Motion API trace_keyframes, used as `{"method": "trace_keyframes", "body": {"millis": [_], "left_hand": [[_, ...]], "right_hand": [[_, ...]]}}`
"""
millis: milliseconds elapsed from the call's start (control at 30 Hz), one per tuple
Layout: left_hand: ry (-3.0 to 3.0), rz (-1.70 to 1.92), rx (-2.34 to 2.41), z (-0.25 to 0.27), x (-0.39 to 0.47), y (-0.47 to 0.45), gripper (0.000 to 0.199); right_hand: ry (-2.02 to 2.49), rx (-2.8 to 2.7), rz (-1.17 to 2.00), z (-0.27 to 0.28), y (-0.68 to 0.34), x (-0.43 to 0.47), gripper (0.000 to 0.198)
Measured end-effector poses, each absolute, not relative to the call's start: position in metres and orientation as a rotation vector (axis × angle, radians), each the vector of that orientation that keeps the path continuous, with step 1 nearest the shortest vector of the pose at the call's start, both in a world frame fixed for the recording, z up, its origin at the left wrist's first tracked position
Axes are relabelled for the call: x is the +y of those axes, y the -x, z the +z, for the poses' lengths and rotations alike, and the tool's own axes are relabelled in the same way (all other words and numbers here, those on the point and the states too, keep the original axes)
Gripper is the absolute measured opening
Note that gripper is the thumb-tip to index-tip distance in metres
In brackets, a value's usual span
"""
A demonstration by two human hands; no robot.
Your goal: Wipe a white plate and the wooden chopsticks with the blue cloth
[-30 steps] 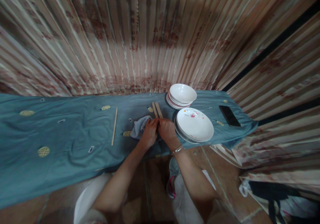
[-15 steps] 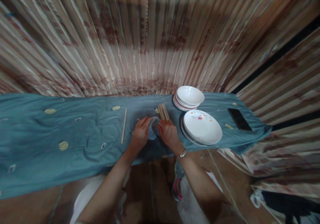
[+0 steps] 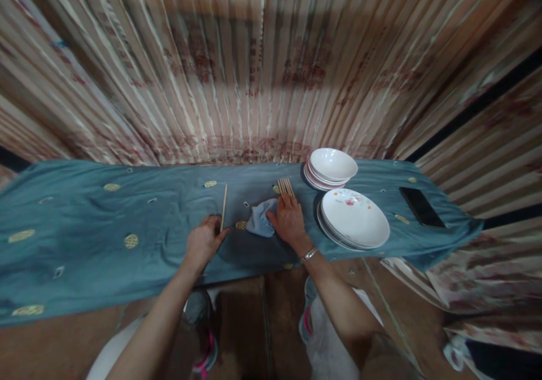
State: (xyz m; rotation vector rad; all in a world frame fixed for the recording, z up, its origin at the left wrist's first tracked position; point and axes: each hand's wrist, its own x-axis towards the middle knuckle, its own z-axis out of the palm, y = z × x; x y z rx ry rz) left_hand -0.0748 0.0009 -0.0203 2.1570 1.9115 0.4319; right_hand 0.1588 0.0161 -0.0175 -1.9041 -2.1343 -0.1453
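My left hand (image 3: 204, 241) rests on the cloth-covered table with its thumb and fingers around the near end of a single wooden chopstick (image 3: 224, 205). That chopstick lies on the tablecloth, its far end pointing away from me. My right hand (image 3: 289, 219) lies over several chopsticks (image 3: 285, 185) laid side by side, its fingers stretched forward and hiding their near ends. Its thumb is spread out to the left and touches a crumpled light-blue cloth (image 3: 261, 219) lying between my two hands. A bracelet circles my right wrist.
Right of my right hand stands a stack of floral plates (image 3: 354, 217). Behind it is a stack of white bowls (image 3: 333, 164). A black phone (image 3: 422, 206) lies at the right end of the teal tablecloth (image 3: 169, 210). Pleated curtains (image 3: 237, 86) hang behind the table.
Both hands held the blue cloth before; now it lies on the table. My left hand has moved left to the single chopstick, while my right hand has flattened over the chopstick group.
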Motion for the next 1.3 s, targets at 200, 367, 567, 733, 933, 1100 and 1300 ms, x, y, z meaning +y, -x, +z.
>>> {"method": "trace_keyframes", "body": {"millis": [200,367,567,733,933,1100,1300], "left_hand": [[-2.118,0.413,1.875,-0.023,0.007,0.077,0.012],[-1.791,0.751,1.688,-0.03,0.01,0.073,0.014],[-1.267,1.105,1.263,-0.031,0.008,0.05,0.019],[-1.167,1.102,1.101,-0.021,0.001,0.037,0.02],[-1.148,1.089,1.014,-0.017,-0.003,0.028,0.02],[-1.265,1.128,1.024,-0.018,-0.004,0.026,0.015],[-1.325,1.065,1.033,-0.023,-0.008,0.026,0.011]], "right_hand": [[1.845,-2.181,-0.031,-0.026,-0.156,0.024,0.018],[1.698,-1.87,0.4,-0.034,-0.16,0.031,0.02],[1.281,-1.121,1.224,-0.039,-0.155,0.04,0.023],[1.237,-0.869,1.394,-0.029,-0.147,0.036,0.026],[1.056,-0.955,1.686,-0.009,-0.13,0.017,0.027],[0.939,-0.895,1.781,-0.011,-0.117,0.007,0.029],[0.972,-0.771,1.674,-0.02,-0.116,0.01,0.03]]}}
